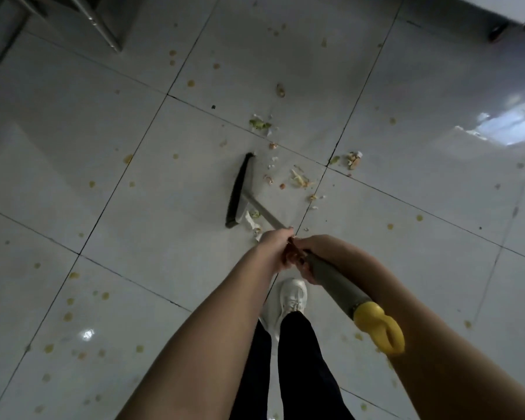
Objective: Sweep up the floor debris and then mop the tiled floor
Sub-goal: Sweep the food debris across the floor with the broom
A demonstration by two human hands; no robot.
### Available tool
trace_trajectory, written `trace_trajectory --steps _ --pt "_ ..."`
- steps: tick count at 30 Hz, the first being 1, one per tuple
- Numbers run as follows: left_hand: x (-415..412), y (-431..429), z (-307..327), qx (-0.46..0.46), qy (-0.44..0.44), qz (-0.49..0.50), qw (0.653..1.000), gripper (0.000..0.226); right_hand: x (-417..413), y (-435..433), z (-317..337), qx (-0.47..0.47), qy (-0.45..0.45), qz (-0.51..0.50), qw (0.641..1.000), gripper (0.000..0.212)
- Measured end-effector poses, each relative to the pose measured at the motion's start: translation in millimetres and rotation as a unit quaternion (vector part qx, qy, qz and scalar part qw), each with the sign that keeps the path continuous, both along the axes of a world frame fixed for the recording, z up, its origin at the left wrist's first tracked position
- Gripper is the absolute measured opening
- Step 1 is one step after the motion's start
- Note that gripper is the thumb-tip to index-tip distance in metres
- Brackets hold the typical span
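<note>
The broom rests its dark bristle head on the tiled floor near the middle of the view. Its grey handle slants back toward 5 o'clock and ends in a yellow cap. The left hand and right hand both curl round the handle and touch each other, the left lower on the shaft. Food scraps lie just beside the head at its 3 o'clock. A green clump sits at 12 o'clock and a small heap farther out at 2 o'clock. A torn pale scrap lies by the head's near end. Yellow spots dot the tiles all round. Open tile stretches from 7 to 10 o'clock. Metal legs bound the floor at 11 o'clock and a white unit at 1 o'clock. A white shoe stands at 6 o'clock.
</note>
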State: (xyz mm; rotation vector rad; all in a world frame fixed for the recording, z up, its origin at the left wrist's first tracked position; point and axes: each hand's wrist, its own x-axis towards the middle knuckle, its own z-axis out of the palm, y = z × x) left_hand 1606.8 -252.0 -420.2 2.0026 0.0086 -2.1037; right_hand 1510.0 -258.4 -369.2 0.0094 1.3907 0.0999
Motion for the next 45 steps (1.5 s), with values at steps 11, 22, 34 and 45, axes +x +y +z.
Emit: trace_trajectory --steps 11,22,34,45 --pt "-12 -23 27 -0.063 -0.029 0.020 0.997 0.016 -27 -26 39 -0.064 -0.048 0.055 0.995 0.031" --pt "121 -127 12 -0.066 -0.082 0.013 0.994 0.015 110 -123 7 -0.062 -0.083 0.031 0.994 0.035" --pt "191 -235 -16 -0.115 -0.109 -0.144 0.977 0.030 178 -204 -22 -0.050 -0.111 -0.158 0.980 0.030" --pt "114 -163 -30 -0.033 -0.012 -0.228 0.973 0.021 117 -116 -31 0.012 -0.017 -0.212 0.977 0.039"
